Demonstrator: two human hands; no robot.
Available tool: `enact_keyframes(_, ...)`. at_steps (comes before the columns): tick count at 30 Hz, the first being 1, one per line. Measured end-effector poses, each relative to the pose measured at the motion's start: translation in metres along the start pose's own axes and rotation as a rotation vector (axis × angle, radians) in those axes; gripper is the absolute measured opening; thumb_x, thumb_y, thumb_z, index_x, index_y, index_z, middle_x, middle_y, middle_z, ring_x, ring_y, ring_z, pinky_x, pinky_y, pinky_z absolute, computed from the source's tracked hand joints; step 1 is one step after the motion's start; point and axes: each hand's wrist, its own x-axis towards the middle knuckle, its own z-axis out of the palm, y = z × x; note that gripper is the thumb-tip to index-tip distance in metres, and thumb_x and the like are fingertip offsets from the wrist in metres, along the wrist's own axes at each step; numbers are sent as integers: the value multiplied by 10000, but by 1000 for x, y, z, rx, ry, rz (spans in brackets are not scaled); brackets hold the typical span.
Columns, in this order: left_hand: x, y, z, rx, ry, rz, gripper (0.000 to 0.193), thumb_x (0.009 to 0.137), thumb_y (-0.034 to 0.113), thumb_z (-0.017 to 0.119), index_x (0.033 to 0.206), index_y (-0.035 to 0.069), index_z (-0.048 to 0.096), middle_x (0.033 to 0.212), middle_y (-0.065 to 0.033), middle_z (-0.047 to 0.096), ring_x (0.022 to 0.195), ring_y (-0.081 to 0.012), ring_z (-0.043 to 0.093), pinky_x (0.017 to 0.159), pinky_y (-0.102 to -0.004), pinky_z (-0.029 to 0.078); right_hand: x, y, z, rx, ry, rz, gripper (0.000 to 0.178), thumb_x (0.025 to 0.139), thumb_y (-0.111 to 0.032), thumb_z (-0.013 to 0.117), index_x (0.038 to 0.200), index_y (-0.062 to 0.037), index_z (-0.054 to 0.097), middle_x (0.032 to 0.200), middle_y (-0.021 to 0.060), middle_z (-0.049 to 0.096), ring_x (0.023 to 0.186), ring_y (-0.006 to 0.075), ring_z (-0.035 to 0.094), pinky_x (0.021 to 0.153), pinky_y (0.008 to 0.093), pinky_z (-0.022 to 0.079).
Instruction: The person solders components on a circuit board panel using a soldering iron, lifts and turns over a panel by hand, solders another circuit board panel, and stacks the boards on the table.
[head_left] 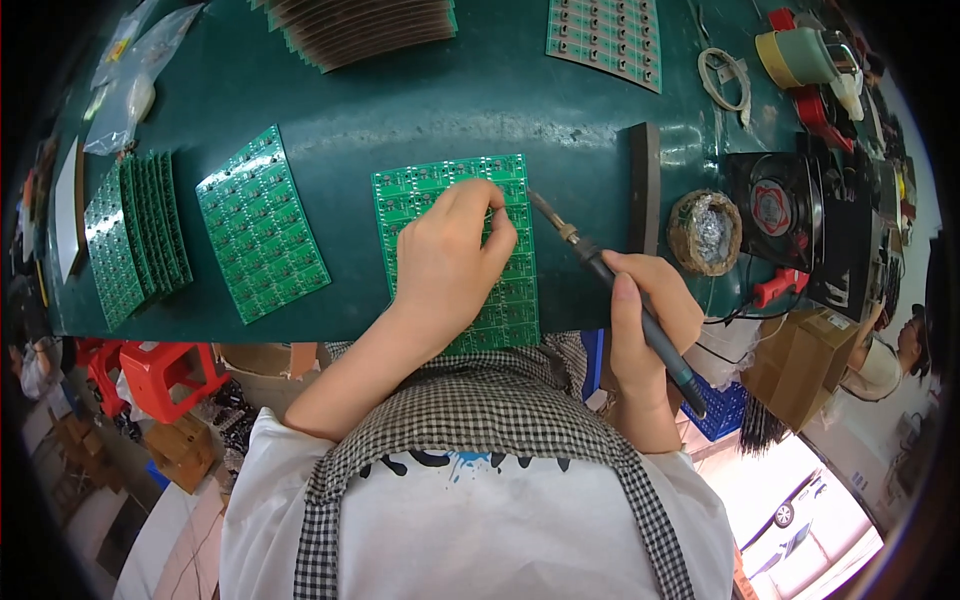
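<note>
A green circuit board panel [515, 290] lies on the table in front of me, its lower end close to my checked apron. Across its middle rests my left hand [447, 250], thumb and forefinger pinched together near the panel's right side. Whatever may be between those fingertips is too small to make out. My right hand [650, 315] grips a soldering iron [590, 258] by its dark handle. The iron slants up and left, and its tip is close to the panel's upper right edge; I cannot tell whether they touch.
To the left are another panel [263, 225] and a row of upright panels [140, 235]. Stacked boards [365, 30] and a panel with components [605, 40] lie farther back. Rightward stand a dark bar [645, 190], a foil-lined bowl [708, 235] and a fan [775, 208].
</note>
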Motion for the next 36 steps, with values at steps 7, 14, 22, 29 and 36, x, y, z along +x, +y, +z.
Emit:
enact_keyframes(7, 5, 1, 3, 18, 30, -25, 114, 769, 25, 632, 842, 43, 546, 765, -99, 606, 562, -272, 590, 501, -370, 476, 3, 2, 5, 12, -15, 25, 131, 758, 65, 620, 882, 46, 659, 807, 162, 673, 687, 244, 656, 625, 291, 511)
enact_keyframes(14, 6, -3, 9, 115, 62, 25, 95, 780, 37, 623, 836, 35, 545, 758, -102, 603, 591, -287, 610, 508, -376, 498, 4, 5, 8, 22, -22, 25, 116, 770, 53, 635, 883, 44, 658, 811, 156, 676, 686, 242, 657, 620, 292, 510)
enact_keyframes(22, 7, 0, 9, 136, 25, -18, 98, 784, 14, 649, 870, 23, 604, 888, -95, 648, 732, -276, 651, 618, -340, 520, 3, 6, 10, 43, -17, 17, 117, 771, 51, 641, 886, 40, 661, 812, 153, 678, 692, 239, 659, 625, 287, 511)
enact_keyframes(29, 5, -1, 4, 102, 29, 69, 89, 801, 54, 633, 871, 42, 578, 919, -63, 621, 695, -267, 643, 580, -356, 515, -6, 3, 1, 37, -18, 48, 122, 764, 51, 626, 879, 41, 663, 795, 156, 672, 681, 238, 656, 620, 287, 510)
enact_keyframes(36, -6, 9, -4, -2, -104, -56, 130, 773, 16, 632, 862, 18, 536, 902, -99, 608, 671, -291, 621, 568, -370, 500, -10, 2, -5, 36, -30, 38, 115, 768, 35, 623, 876, 40, 663, 780, 154, 667, 663, 240, 652, 611, 288, 510)
